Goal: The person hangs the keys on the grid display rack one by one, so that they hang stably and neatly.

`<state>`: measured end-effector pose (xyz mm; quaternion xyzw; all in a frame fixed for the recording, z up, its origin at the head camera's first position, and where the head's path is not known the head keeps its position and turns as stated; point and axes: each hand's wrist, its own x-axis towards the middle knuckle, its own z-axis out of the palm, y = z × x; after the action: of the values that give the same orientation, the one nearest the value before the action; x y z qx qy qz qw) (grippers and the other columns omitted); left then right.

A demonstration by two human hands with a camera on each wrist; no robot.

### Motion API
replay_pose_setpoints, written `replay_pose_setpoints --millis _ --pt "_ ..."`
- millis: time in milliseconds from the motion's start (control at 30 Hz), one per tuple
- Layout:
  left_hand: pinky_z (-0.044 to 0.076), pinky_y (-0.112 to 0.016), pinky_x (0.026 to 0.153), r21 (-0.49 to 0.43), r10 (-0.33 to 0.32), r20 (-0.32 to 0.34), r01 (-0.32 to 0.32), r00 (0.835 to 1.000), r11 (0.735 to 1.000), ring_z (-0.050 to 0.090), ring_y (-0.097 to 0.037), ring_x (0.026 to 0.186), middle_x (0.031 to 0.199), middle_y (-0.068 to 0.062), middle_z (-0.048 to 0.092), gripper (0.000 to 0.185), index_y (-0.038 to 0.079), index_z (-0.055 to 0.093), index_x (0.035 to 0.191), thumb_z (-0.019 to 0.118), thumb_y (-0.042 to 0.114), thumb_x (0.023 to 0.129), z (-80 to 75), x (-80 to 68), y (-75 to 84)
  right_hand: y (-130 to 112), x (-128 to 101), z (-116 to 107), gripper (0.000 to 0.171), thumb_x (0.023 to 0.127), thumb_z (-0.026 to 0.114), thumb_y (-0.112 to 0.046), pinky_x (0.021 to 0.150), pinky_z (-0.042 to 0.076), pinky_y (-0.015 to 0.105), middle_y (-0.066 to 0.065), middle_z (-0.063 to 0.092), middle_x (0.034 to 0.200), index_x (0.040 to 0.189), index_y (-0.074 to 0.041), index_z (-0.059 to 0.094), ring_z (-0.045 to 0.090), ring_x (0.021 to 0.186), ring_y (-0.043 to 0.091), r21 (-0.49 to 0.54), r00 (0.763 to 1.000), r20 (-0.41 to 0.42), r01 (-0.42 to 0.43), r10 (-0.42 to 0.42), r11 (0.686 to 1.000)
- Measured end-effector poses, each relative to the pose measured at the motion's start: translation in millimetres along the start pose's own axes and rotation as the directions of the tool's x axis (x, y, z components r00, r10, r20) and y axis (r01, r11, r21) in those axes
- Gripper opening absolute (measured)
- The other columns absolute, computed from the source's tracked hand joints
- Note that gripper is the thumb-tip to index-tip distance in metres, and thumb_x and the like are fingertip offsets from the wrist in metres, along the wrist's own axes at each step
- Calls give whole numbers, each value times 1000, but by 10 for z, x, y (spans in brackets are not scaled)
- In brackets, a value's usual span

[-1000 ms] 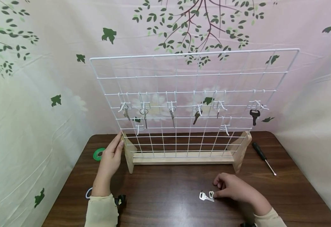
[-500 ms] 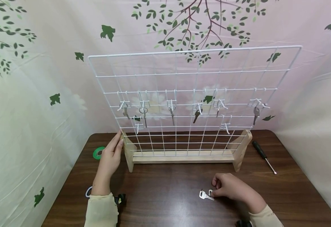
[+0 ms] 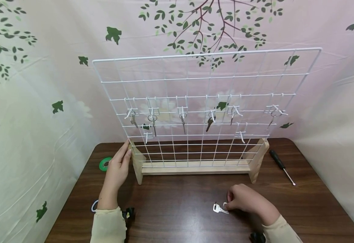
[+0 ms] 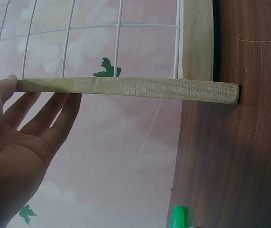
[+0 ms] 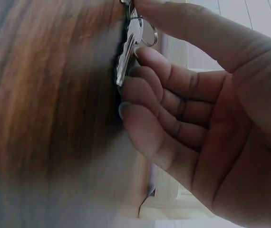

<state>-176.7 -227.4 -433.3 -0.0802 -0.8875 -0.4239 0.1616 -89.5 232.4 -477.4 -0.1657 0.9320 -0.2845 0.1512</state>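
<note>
The right hand (image 3: 246, 202) is lowered onto the table (image 3: 177, 216), with its fingers curled, and a silver key (image 3: 219, 209) is pinched at its ring end between thumb and forefinger, as is shown more closely in the right wrist view (image 5: 128, 50). The key is found on the table just to the left of this hand, touching the fingertips. Its long axis runs roughly left to right across the table, the blade pointing away from the hand. The right hand is clearly the nearer one to it; the left hand (image 3: 117, 168) is well apart, at the other side.

The left hand is spread, with straight fingers laid flat against the left wooden foot (image 3: 136, 165) of the wire grid rack (image 3: 207, 101), so the rack is steadied. The rack stands upright behind the key, toward the far edge of the table. Several keys are hung on its white hooks, and a lower hook (image 3: 241, 136) carries nothing. A green tape roll (image 3: 105, 164) lies near the left hand, and a screwdriver (image 3: 281, 167) lies to the right of the rack.
</note>
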Motion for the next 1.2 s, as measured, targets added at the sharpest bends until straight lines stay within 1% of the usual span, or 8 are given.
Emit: replay_pose_setpoints --millis 133,267,533,667,800,1000,1067,1200 --pt "45 -58 122 2 0 1 0 1000 1000 49 -39 154 170 -12 45 51 21 41 166 48 28 116 -1 -2 -3 -27 20 -10 30 75 92 -28 51 40 20 -16 54 60 66 -22 64 46 54 0 13 1000 29 -2 2 1000" --pt "45 -56 122 3 6 -2 -6 1000 1000 49 -38 153 170 -12 45 51 21 41 166 48 27 116 -6 -1 -1 -28 27 -30 30 77 92 -27 51 41 20 -15 55 60 67 -20 65 49 54 1 47 998 65 -3 0 999" --pt "45 -56 122 -2 5 -4 -5 1000 1000 49 -38 153 169 -12 46 51 19 42 166 49 27 116 -15 -7 8 25 33 -72 27 82 89 -24 51 42 19 -15 56 61 73 -19 64 51 53 -1 128 990 136 25 -43 991" --pt "45 -56 122 -6 8 -8 -8 1000 1000 50 -37 153 169 -12 46 51 18 43 165 50 25 115 -11 -8 20 48 36 -72 26 83 88 -23 52 43 18 -17 55 63 75 -21 63 51 54 -2 139 987 142 52 -72 989" --pt "44 -55 121 -6 13 -14 -13 1000 1000 50 -38 152 168 -13 47 50 17 44 165 50 24 115 4 -8 21 67 38 -65 23 84 86 -20 54 43 18 -18 54 67 78 -19 64 51 57 -4 151 984 143 88 -110 985" --pt "45 -55 121 -8 20 -14 -20 1000 1000 51 -38 152 168 -13 47 50 17 44 164 49 24 116 9 -3 7 71 38 -50 14 84 78 -6 55 42 16 -17 54 72 83 -16 67 50 61 -5 188 976 163 115 -147 975" --pt "45 -56 121 -7 21 -16 -21 1000 1000 51 -38 152 168 -13 48 50 18 45 164 50 25 115 7 -3 2 52 34 -53 15 83 76 -4 55 42 16 -17 54 73 82 -17 68 49 63 -6 175 974 159 131 -159 976" --pt "46 -56 121 -11 19 -18 -19 1000 1000 51 -38 151 167 -13 48 50 18 45 164 50 25 115 2 -2 -1 -16 29 -67 17 87 79 -8 57 42 16 -19 55 74 81 -19 68 48 65 -7 125 974 135 167 -184 978"
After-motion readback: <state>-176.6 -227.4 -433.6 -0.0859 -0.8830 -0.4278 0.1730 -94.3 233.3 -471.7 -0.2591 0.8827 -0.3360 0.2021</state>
